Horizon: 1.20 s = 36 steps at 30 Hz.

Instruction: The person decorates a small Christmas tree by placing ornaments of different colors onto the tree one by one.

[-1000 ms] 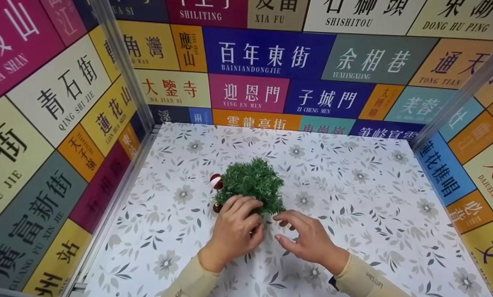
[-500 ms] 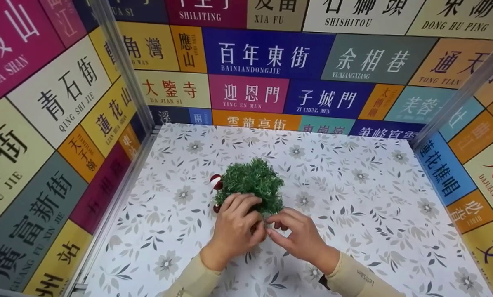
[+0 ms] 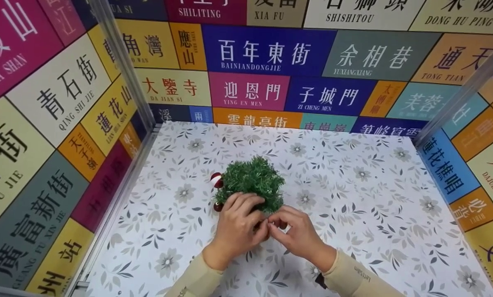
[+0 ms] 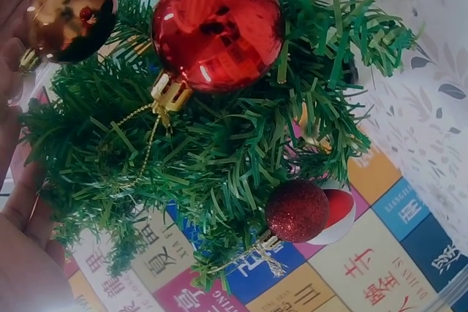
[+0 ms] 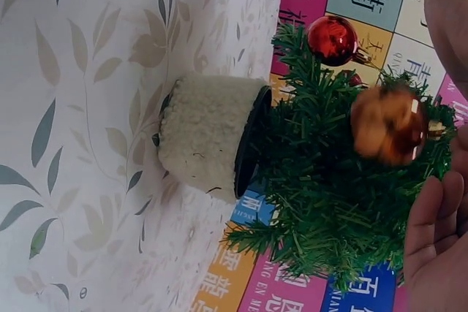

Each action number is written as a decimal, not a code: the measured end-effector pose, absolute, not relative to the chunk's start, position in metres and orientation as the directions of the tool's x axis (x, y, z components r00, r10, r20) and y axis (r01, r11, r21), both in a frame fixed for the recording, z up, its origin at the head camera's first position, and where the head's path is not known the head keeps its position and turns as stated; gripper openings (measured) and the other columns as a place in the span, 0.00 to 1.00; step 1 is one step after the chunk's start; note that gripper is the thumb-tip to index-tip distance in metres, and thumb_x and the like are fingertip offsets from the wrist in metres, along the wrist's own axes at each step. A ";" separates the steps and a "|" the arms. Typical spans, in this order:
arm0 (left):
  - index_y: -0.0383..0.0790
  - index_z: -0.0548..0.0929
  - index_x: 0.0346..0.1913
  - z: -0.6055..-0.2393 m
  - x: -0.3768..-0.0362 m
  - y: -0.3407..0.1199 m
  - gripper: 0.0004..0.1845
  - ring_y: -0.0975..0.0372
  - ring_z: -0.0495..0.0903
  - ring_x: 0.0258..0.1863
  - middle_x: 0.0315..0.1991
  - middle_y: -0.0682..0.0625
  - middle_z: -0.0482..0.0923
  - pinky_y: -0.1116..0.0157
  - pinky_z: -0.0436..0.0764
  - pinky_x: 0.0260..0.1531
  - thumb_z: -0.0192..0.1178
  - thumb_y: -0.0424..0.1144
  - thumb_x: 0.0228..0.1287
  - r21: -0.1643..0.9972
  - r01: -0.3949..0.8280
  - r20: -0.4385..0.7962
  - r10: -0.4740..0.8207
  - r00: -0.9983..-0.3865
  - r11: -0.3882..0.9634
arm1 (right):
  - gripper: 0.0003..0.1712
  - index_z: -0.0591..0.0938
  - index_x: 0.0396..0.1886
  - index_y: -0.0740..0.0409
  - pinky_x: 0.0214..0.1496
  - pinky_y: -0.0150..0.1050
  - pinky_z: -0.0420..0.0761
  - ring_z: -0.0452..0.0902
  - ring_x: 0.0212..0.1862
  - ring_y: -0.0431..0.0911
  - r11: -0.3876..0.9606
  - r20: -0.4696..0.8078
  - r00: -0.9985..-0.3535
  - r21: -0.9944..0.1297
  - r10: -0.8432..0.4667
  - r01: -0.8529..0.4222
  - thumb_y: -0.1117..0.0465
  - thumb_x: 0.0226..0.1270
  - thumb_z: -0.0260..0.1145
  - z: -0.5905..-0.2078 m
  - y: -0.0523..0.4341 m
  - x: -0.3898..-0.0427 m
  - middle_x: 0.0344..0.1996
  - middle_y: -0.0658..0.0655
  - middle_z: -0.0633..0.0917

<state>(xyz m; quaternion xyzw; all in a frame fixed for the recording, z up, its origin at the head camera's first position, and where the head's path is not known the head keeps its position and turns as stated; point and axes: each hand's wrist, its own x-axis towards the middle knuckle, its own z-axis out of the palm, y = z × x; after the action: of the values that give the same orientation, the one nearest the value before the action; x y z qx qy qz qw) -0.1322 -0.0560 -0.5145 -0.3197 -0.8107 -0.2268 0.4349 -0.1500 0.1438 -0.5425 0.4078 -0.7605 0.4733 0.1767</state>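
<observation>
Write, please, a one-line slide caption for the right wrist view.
A small artificial Christmas tree in a fleecy white pot carries a red bauble and a gold bauble beside the right hand.

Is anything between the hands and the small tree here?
Nothing visible. The left hand rests on the tree, and the right hand meets it at the tree's near edge, by a gold bauble.
</observation>
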 end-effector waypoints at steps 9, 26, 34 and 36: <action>0.47 0.79 0.19 -0.521 -0.127 -0.063 0.08 0.52 0.79 0.53 0.50 0.47 0.82 0.51 0.71 0.58 0.65 0.38 0.50 0.085 0.694 0.853 0.307 -0.421 0.714 | 0.14 0.82 0.35 0.42 0.25 0.32 0.74 0.71 0.26 0.37 0.284 0.620 -0.657 -0.598 -0.429 -0.750 0.69 0.63 0.70 -0.542 0.143 -0.148 0.30 0.39 0.77; 0.43 0.76 0.17 -0.523 -0.128 -0.058 0.08 0.49 0.81 0.51 0.49 0.44 0.83 0.47 0.73 0.56 0.64 0.37 0.48 0.013 0.616 0.907 0.250 -0.339 0.787 | 0.12 0.82 0.34 0.41 0.27 0.25 0.71 0.70 0.26 0.34 0.389 0.685 -0.627 -0.499 -0.371 -0.774 0.66 0.63 0.69 -0.543 0.133 -0.156 0.27 0.39 0.75; 0.43 0.76 0.16 -0.524 -0.122 -0.054 0.09 0.45 0.78 0.57 0.54 0.43 0.81 0.39 0.70 0.57 0.63 0.35 0.47 0.071 0.560 0.907 0.181 -0.381 0.825 | 0.08 0.82 0.33 0.46 0.25 0.32 0.74 0.72 0.24 0.39 0.389 0.696 -0.607 -0.473 -0.385 -0.790 0.65 0.64 0.69 -0.540 0.130 -0.159 0.27 0.40 0.75; 0.43 0.76 0.16 -0.524 -0.119 -0.052 0.08 0.45 0.78 0.57 0.54 0.43 0.81 0.38 0.70 0.58 0.63 0.35 0.47 0.091 0.550 0.904 0.163 -0.395 0.831 | 0.08 0.82 0.33 0.46 0.24 0.33 0.74 0.72 0.24 0.40 0.391 0.694 -0.608 -0.473 -0.385 -0.789 0.66 0.63 0.69 -0.540 0.130 -0.160 0.27 0.40 0.75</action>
<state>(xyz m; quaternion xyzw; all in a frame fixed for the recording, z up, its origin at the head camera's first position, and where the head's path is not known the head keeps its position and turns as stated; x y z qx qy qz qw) -0.1193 -0.0522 -0.5240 -0.2190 -0.8129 -0.1917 0.5044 -0.1597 0.1302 -0.5398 0.3684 -0.7970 0.4106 0.2459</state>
